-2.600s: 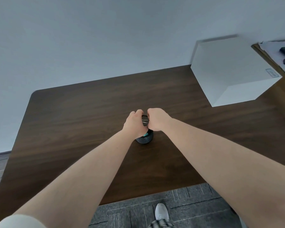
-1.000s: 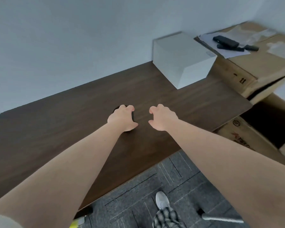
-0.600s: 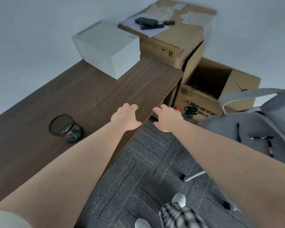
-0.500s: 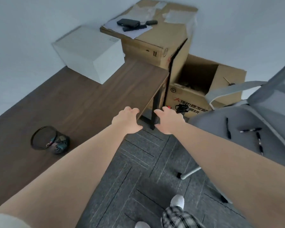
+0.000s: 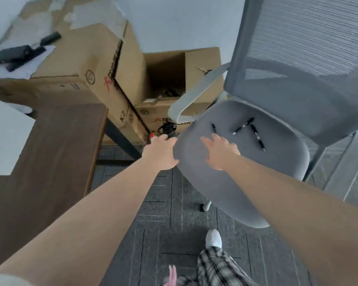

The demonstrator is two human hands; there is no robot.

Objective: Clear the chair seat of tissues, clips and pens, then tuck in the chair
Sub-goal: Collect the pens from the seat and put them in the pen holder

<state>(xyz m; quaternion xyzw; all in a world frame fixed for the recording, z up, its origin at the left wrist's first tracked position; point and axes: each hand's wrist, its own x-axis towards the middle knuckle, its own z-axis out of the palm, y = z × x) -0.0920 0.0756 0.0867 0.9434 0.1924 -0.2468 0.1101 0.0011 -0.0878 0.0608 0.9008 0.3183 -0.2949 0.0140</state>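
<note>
Where flaps part, box [image 5: 165, 79] holds perhaps clutter.

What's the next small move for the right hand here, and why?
Probably reach the right hand forward to the nearest pen and pinch it. Three pens still lie on the chair seat; this one sits just beyond the open fingers, while the other two lie farther right. The left hand is empty at the seat's edge.

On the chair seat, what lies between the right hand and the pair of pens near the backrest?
Only bare grey seat fabric separates the right hand from those two pens; a third pen lies just beyond the fingertips, in the head view.
</note>
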